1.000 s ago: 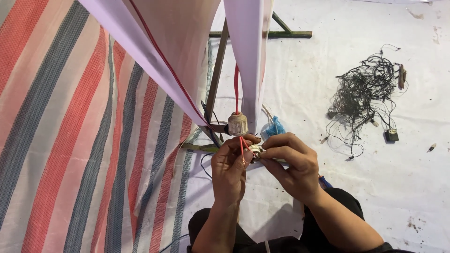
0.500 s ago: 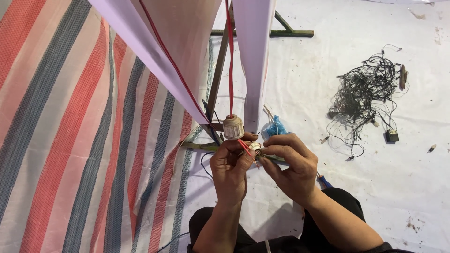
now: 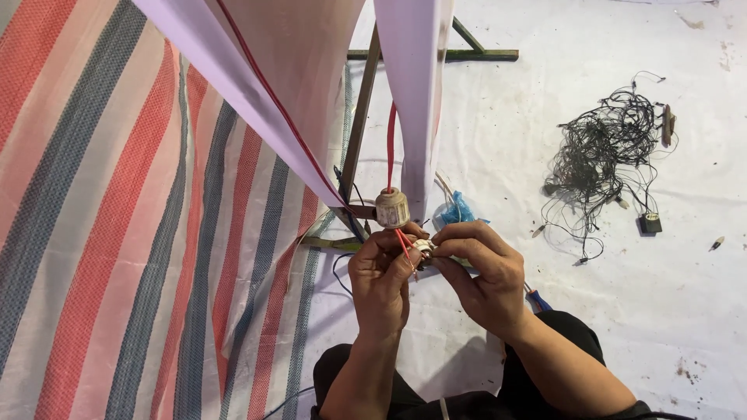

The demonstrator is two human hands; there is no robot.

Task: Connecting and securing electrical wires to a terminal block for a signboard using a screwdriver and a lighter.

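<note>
Both hands meet in front of the person's lap, pinching one small whitish fitting between them. The left hand has its grip narrow, thumb and fingertips closed on the fitting's near side and on the thin red wires running into it. The right hand has its fingers curled tight onto the fitting's other end. Just above the grip sits a pale round lamp socket, hanging on a red cable. Beyond the right hand lies a crumpled blue bag, contents unclear. Well off to the right, a tangle of black wire lies on the white floor sheet. Left of the grip spreads a striped tarpaulin.
</note>
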